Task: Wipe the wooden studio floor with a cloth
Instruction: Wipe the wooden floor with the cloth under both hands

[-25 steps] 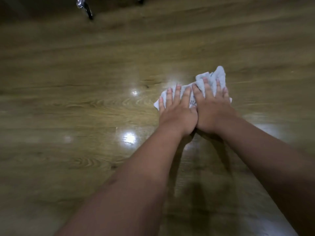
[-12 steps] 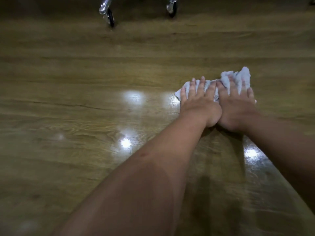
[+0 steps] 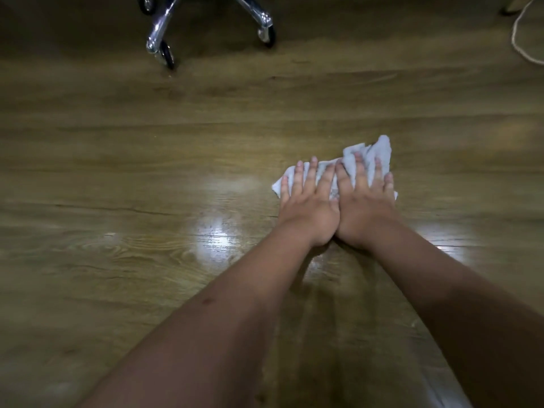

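Observation:
A crumpled white cloth lies on the glossy wooden floor, right of centre. My left hand and my right hand lie side by side on top of it. Both press it flat against the boards with straight, spread fingers. Most of the cloth is hidden under my palms; its bunched far corner sticks out beyond my right fingers.
A chrome chair base with black castors stands at the top left. A light cord curls on the floor at the top right corner. Ceiling lights glare off the boards left of my hands.
My hands slid the cloth forward over the floor, toward the chair. The chair base has come further into view at the top.

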Available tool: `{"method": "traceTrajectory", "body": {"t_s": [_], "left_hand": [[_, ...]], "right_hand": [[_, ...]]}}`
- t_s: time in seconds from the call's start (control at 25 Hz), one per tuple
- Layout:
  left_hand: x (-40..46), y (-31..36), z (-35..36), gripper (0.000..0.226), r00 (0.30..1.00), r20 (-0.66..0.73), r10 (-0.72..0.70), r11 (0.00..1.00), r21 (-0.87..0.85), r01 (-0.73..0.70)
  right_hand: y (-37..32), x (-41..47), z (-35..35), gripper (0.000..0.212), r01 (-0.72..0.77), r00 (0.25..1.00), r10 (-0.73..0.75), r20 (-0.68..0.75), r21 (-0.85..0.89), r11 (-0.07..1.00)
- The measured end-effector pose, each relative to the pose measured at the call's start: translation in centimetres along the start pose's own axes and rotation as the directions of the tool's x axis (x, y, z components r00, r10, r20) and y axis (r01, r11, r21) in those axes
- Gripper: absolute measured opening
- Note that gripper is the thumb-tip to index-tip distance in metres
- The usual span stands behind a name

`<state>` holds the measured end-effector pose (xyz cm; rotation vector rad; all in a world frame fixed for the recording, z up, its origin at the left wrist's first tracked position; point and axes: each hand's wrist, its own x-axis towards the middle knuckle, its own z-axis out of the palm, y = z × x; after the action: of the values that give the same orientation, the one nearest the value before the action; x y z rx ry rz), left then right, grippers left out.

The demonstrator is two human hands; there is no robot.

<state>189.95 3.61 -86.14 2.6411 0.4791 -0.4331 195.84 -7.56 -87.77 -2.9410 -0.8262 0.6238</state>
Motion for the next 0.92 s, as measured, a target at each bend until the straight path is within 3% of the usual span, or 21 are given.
{"method": "traceTrajectory", "body": {"t_s": [0.24, 0.44, 0.92], "left_hand": [[-1.8, 0.2, -0.6, 0.063, 0.994, 0.083, -0.065, 0.998, 0.018, 0.064], [-6.4, -0.5, 0.6, 0.065, 0.989, 0.118, -0.094, 0.995, 0.025, 0.092], [-6.4, -2.5, 1.6, 0.074, 0.991, 0.1, 0.09, 0.994, -0.075, -0.083]], "right_hand": [[-0.7, -1.8, -1.1, 0.075, 0.021, 0.996, -0.028, 0.089, 0.077, 0.997], [-2.2, -6.0, 1.2, 0.074, 0.045, 0.998, -0.047, 0.049, 0.057, 0.997], [-2.8, -6.7, 1.6, 0.078, -0.066, 0.998, 0.066, 0.001, 0.002, 0.998]]}}
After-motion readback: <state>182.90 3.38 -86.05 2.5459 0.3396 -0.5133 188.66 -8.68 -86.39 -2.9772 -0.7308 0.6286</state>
